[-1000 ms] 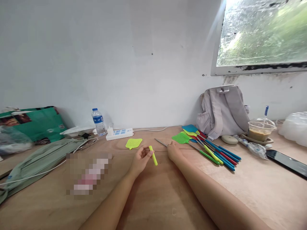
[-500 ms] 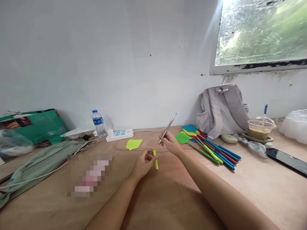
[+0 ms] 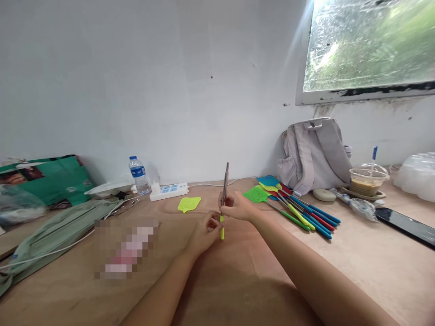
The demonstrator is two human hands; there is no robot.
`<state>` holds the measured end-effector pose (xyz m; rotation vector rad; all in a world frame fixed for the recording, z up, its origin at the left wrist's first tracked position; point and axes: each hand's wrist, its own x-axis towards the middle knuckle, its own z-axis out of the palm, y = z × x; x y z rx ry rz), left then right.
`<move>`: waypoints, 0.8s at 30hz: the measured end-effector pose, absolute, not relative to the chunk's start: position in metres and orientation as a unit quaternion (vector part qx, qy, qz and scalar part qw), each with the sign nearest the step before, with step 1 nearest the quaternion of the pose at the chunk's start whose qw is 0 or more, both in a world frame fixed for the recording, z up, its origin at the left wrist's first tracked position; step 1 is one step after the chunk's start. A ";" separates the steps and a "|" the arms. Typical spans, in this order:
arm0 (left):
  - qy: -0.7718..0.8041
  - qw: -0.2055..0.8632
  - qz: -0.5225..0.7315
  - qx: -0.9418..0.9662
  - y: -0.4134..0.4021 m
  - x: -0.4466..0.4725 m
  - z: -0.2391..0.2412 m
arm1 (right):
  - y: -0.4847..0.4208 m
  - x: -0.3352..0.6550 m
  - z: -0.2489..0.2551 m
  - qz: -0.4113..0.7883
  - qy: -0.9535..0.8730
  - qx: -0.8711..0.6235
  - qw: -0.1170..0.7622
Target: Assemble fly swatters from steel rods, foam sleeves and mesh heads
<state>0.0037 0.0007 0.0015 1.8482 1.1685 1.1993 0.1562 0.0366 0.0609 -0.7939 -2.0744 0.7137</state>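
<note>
My left hand (image 3: 206, 230) pinches a yellow-green handle tube (image 3: 222, 233), held nearly upright with its lower end close to the table. Just above, the fingers of my right hand (image 3: 238, 206) close round a silver telescopic rod (image 3: 225, 181), also near upright. The rod's lower end meets the top of the handle; my fingers hide whether it sits inside. A loose yellow-green fly swatter head (image 3: 189, 204) lies flat beyond my left hand. To the right, several fly swatters (image 3: 299, 208) in green, yellow, blue and red lie in a pile.
Along the wall stand a water bottle (image 3: 137, 174), a white power strip (image 3: 169, 191) and a grey backpack (image 3: 316, 156). At right are a drink cup (image 3: 366, 183) and a black phone (image 3: 408, 226). A green cloth bag (image 3: 57, 231) lies left.
My right hand has moved left and down, bringing the rod from a slant in the air to nearly upright over the handle. My left hand has hardly moved.
</note>
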 end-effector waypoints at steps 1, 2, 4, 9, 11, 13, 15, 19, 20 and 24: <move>0.446 0.317 0.453 0.703 0.001 0.004 0.001 | 0.035 0.157 0.062 0.272 -0.823 -0.318 0.384; 0.447 0.315 0.451 0.705 0.001 0.004 0.001 | 0.034 0.157 0.063 0.272 -0.827 -0.322 0.372; 0.444 0.312 0.446 0.712 0.002 0.004 0.001 | 0.033 0.156 0.064 0.301 -0.827 -0.322 0.348; 0.435 0.286 0.434 0.736 0.002 0.003 0.002 | 0.030 0.151 0.067 0.313 -0.794 -0.337 0.396; 0.432 0.274 0.428 0.745 0.001 0.003 0.001 | 0.029 0.149 0.070 0.294 -0.772 -0.334 0.454; 0.427 0.272 0.420 0.753 0.000 0.004 0.000 | 0.027 0.147 0.072 0.290 -0.742 -0.316 0.515; 0.411 0.274 0.421 0.761 0.000 0.004 -0.001 | 0.026 0.144 0.070 0.278 -0.729 -0.311 0.543; 0.368 0.263 0.451 0.770 0.010 -0.010 -0.003 | 0.027 0.135 0.052 0.238 -0.769 -0.384 0.453; 0.382 0.242 0.457 0.766 0.015 -0.017 -0.003 | 0.029 0.133 0.047 0.242 -0.770 -0.399 0.434; 0.551 0.047 0.392 0.735 0.043 -0.055 -0.010 | 0.037 0.127 0.032 0.256 -0.753 -0.440 0.418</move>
